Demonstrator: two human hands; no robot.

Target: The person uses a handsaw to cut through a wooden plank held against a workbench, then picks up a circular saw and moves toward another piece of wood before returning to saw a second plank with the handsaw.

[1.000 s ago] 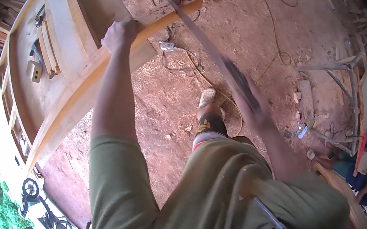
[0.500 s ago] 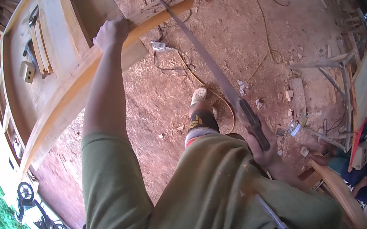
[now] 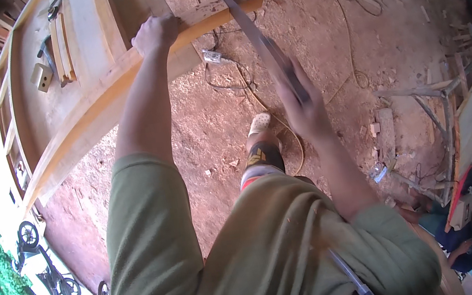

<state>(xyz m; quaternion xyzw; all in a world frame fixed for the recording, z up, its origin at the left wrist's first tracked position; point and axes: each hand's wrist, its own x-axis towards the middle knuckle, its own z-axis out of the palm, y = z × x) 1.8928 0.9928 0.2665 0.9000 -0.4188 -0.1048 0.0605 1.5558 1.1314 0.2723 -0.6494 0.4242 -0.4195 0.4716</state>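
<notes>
My right hand point(image 3: 302, 106) is wrapped round the dark handle of a handsaw point(image 3: 245, 24). Its long blade crosses the board near the far right end, with the tip reaching past the far edge. My left hand point(image 3: 156, 34) is closed over the top of the wooden board point(image 3: 207, 25), a little left of the blade. The board looks bowed and lies along a workbench with a flat panel top point(image 3: 85, 32). Whether the teeth are in a cut cannot be made out.
On the bench lie a hammer point(image 3: 42, 48), narrow wood strips point(image 3: 61, 51) and a pale block with holes point(image 3: 42, 77). Cords and a power strip point(image 3: 212, 56) lie on the dusty floor. A wooden frame point(image 3: 412, 91) stands at right; a person point(image 3: 470, 243) is at lower right.
My right hand has pushed the saw forward, away from my body, so the blade reaches farther past the board. My left hand keeps its hold on the board. The view has shifted slightly.
</notes>
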